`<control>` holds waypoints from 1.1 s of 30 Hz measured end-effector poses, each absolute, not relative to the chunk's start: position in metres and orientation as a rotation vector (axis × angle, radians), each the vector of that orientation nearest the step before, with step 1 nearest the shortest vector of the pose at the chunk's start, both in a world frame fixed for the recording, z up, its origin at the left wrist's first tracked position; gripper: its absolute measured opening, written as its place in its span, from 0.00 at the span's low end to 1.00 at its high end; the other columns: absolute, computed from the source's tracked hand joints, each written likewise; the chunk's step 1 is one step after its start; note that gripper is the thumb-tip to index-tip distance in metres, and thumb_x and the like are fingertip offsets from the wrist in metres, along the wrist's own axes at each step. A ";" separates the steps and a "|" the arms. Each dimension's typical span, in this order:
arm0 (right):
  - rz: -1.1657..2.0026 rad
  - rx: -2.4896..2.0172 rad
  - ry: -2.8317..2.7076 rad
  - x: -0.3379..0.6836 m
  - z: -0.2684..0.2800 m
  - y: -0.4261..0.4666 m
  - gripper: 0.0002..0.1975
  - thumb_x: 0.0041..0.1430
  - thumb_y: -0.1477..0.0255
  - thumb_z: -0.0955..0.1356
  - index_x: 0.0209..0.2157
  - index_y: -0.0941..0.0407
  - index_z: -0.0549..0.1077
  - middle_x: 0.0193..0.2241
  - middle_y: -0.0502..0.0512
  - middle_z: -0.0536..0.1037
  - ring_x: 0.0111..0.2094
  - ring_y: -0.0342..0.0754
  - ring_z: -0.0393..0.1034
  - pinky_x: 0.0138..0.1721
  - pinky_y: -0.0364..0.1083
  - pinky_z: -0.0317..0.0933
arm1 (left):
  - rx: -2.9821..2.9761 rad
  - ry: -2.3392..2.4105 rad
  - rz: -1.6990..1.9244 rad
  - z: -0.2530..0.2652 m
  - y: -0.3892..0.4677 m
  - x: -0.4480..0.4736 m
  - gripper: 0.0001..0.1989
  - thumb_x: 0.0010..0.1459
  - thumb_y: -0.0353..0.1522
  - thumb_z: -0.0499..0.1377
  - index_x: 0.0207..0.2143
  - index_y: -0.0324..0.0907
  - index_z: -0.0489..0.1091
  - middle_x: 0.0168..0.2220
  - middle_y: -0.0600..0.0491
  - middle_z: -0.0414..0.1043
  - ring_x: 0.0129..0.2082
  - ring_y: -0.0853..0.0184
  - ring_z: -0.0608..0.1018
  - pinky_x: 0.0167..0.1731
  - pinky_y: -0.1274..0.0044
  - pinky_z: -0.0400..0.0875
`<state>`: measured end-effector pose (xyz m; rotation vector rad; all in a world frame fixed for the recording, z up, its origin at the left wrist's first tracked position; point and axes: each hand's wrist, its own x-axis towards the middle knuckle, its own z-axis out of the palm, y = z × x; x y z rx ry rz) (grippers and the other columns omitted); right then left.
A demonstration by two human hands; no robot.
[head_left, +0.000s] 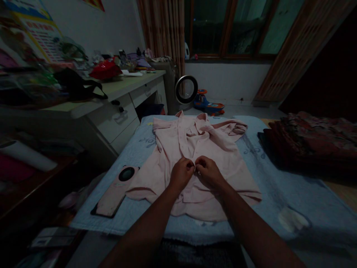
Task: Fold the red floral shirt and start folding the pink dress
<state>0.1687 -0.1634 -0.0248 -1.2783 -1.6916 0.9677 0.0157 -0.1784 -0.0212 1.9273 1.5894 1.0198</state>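
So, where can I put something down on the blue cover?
The blue cover lies bare between the pink shirt and folded stack; a smaller patch, between phone and left forearm. Crowded: the middle, under left hand and right hand; the desk.

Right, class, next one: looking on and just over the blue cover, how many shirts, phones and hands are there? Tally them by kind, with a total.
Shirt: 1
Phone: 1
Left hand and right hand: 2
Total: 4
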 end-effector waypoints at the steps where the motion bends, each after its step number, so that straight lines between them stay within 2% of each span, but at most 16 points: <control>1: 0.985 -1.273 -1.664 0.168 -0.025 -0.164 0.06 0.50 0.72 0.65 0.31 0.55 0.71 0.25 0.47 0.73 0.28 0.44 0.66 0.31 0.42 0.58 | 1.944 1.601 1.011 -0.021 -0.179 0.016 0.05 0.53 0.24 0.59 0.30 0.40 0.74 0.32 0.54 0.71 0.30 0.70 0.73 0.34 0.79 0.66; 5: 1.008 -1.269 -1.600 0.165 -0.028 -0.164 0.08 0.49 0.68 0.68 0.32 0.54 0.69 0.26 0.47 0.72 0.27 0.43 0.66 0.30 0.42 0.59 | 1.984 1.627 0.979 -0.021 -0.181 0.018 0.05 0.54 0.25 0.59 0.31 0.41 0.73 0.33 0.54 0.71 0.31 0.70 0.73 0.34 0.78 0.66; 11: 0.974 -1.269 -1.601 0.165 -0.039 -0.160 0.07 0.50 0.71 0.66 0.34 0.54 0.68 0.27 0.46 0.71 0.28 0.43 0.66 0.30 0.41 0.59 | 1.969 1.557 0.981 -0.020 -0.181 0.016 0.06 0.53 0.24 0.59 0.32 0.41 0.75 0.33 0.54 0.73 0.32 0.70 0.74 0.35 0.79 0.67; 18: 1.030 -1.228 -1.583 0.162 -0.038 -0.161 0.09 0.50 0.73 0.65 0.36 0.53 0.66 0.26 0.43 0.67 0.26 0.41 0.61 0.28 0.40 0.56 | 1.847 1.523 1.029 -0.019 -0.179 0.013 0.06 0.53 0.25 0.60 0.31 0.41 0.76 0.33 0.54 0.75 0.31 0.70 0.75 0.35 0.79 0.69; 26: 0.991 -1.174 -1.623 0.164 -0.038 -0.160 0.11 0.51 0.73 0.65 0.38 0.53 0.67 0.29 0.46 0.69 0.30 0.43 0.64 0.32 0.42 0.58 | 1.767 1.530 1.016 -0.021 -0.177 0.012 0.04 0.55 0.31 0.60 0.29 0.41 0.73 0.29 0.55 0.75 0.28 0.70 0.74 0.30 0.79 0.66; 33: 0.979 -1.170 -1.666 0.167 -0.039 -0.159 0.11 0.52 0.74 0.65 0.39 0.53 0.67 0.29 0.46 0.69 0.31 0.43 0.65 0.33 0.42 0.59 | 1.733 1.495 0.984 -0.021 -0.174 0.011 0.05 0.53 0.32 0.60 0.26 0.40 0.72 0.25 0.55 0.73 0.26 0.70 0.74 0.28 0.80 0.65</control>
